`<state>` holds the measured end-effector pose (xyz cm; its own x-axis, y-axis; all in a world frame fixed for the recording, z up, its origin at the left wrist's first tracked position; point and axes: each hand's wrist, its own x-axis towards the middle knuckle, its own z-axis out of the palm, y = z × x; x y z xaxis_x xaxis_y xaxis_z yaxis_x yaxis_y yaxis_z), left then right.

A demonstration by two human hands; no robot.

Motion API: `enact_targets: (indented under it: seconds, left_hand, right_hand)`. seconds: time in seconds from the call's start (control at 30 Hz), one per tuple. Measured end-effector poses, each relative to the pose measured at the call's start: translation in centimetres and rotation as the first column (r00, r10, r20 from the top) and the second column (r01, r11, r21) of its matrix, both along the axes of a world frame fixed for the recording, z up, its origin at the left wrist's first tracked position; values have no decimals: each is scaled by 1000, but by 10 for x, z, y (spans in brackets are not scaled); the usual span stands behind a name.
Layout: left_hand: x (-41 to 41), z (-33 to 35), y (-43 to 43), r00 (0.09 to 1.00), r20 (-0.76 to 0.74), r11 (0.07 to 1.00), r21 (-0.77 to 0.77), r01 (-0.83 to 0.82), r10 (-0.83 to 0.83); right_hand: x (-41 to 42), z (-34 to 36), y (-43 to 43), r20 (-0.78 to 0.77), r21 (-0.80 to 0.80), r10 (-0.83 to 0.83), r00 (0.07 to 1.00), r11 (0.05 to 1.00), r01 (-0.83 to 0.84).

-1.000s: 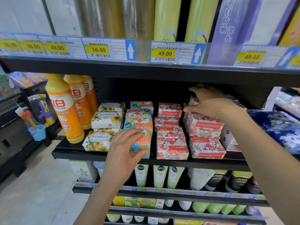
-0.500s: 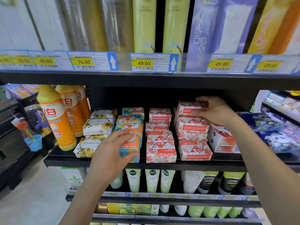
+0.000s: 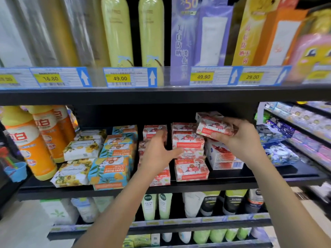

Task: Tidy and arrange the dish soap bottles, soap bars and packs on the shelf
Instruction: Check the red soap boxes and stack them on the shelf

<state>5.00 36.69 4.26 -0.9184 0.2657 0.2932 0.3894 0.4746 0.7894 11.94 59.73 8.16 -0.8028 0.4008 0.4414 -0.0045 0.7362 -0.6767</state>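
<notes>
On the black middle shelf (image 3: 223,178) stand orange dish soap bottles (image 3: 30,144) at the left, then yellow-flowered soap bars (image 3: 80,151), blue Goat Soap boxes (image 3: 111,170) and red soap boxes (image 3: 189,144). My right hand (image 3: 238,138) grips one red soap box (image 3: 213,127), lifted and tilted above the right-hand red stack. My left hand (image 3: 159,153) reaches between the two red stacks with fingers spread, thumb against the right stack; it covers part of the left red stack. A larger white and red pack (image 3: 223,158) sits right of the stacks.
The upper shelf edge (image 3: 161,95) with price tags hangs close above my right hand. Green and black tubes (image 3: 206,204) fill the shelf below. Blue patterned packs (image 3: 275,142) lie to the right, a toy in a blue cup (image 3: 14,169) to the left.
My right hand has lifted a red soap box off the top of the right stack. My left hand moved right from the blue boxes to the red stacks. The view tilted up and closer.
</notes>
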Motion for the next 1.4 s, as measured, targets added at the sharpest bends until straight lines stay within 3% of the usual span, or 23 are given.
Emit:
enact_targets:
  seconds: [0.17,0.57,0.9,1.2,1.4]
  left_hand:
    - [-3,-6,16,999,47,995,99,0,-5]
    - [8,0,26,999,-5,995,90,-48,48]
    - [23,11,-67,986,12,985,60,-165,164]
    - [46,5,-155,965,43,955,143,-261,258]
    - [48,1,-171,964,50,948,175,-266,261]
  right_hand:
    - [7,-11,12,4,-26,0,1000,1000,0]
    - [15,-12,10,-10,-47,3,1000,999,-4]
    - [8,4,-24,46,10,117,992,993,-118]
    - [-48,22,-98,221,289,216,951,917,-275]
    - [-96,15,-140,396,560,66,916,773,-298]
